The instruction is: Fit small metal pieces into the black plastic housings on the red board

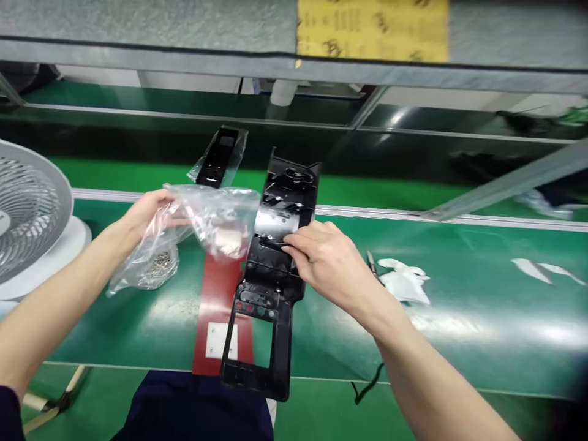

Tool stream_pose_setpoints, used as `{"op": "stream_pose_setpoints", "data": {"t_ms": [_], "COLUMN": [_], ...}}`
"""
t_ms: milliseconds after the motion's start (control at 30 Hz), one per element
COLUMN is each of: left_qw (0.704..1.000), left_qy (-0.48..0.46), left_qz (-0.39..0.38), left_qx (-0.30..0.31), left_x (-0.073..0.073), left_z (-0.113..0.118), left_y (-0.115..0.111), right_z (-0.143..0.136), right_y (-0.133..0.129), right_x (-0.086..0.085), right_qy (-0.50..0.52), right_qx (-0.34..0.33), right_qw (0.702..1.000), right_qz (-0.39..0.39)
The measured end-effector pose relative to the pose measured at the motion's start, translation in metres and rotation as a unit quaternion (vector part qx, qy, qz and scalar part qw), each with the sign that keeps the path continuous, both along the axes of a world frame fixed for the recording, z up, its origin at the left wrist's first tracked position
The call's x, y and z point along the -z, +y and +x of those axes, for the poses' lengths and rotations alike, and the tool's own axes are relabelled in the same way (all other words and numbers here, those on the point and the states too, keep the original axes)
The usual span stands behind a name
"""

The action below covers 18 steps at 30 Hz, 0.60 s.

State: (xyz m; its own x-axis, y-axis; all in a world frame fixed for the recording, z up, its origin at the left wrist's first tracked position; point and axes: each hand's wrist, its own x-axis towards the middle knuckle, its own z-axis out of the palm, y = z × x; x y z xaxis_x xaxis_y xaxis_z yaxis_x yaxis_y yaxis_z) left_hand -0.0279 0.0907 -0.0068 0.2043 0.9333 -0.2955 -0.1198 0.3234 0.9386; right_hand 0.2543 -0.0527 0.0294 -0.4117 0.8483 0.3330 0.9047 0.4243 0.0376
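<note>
A long black plastic housing [257, 318] lies lengthwise on the green bench, its near end over the edge. My right hand [321, 260] rests on its middle, fingers pinched on a small dark part against the housing. My left hand [147, 214] holds up a clear plastic bag [215, 220] at the housing's left side. A second clear bag [156, 266] with small metal pieces lies under it. A red sheet [215, 294] with a white label lies beneath the housing.
A white fan [27, 226] stands at the left. Another bagged black part [220, 156] lies further back on the conveyor. White gloves [407, 282] and a thin tool [372, 262] lie right of my hand. A black cable [367, 383] hangs off the front edge.
</note>
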Motion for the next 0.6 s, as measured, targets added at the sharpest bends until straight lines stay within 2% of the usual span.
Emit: {"op": "stream_pose_setpoints", "data": {"t_ms": [100, 233, 333, 467, 600], "left_qw": [0.995, 0.984, 0.975, 0.957, 0.948], "left_qy": [-0.088, -0.151, -0.189, -0.252, -0.273], "left_qz": [-0.041, -0.072, -0.072, -0.044, -0.037], "left_qx": [0.029, 0.060, 0.092, 0.136, 0.161], "left_x": [-0.010, -0.009, 0.000, 0.010, 0.015], "left_z": [0.052, 0.099, 0.120, 0.137, 0.150], "left_y": [0.016, 0.011, -0.003, -0.022, -0.035], "right_z": [0.002, 0.005, 0.006, 0.008, 0.011], "right_y": [-0.013, -0.025, -0.023, -0.009, 0.012], "right_x": [-0.014, -0.024, -0.027, -0.026, -0.017], "right_qy": [0.013, -0.003, -0.037, -0.067, -0.077], "right_qx": [0.006, 0.029, 0.060, 0.096, 0.100], "right_qw": [1.000, 1.000, 0.996, 0.987, 0.984], "right_qz": [0.016, 0.001, -0.046, -0.110, -0.124]}}
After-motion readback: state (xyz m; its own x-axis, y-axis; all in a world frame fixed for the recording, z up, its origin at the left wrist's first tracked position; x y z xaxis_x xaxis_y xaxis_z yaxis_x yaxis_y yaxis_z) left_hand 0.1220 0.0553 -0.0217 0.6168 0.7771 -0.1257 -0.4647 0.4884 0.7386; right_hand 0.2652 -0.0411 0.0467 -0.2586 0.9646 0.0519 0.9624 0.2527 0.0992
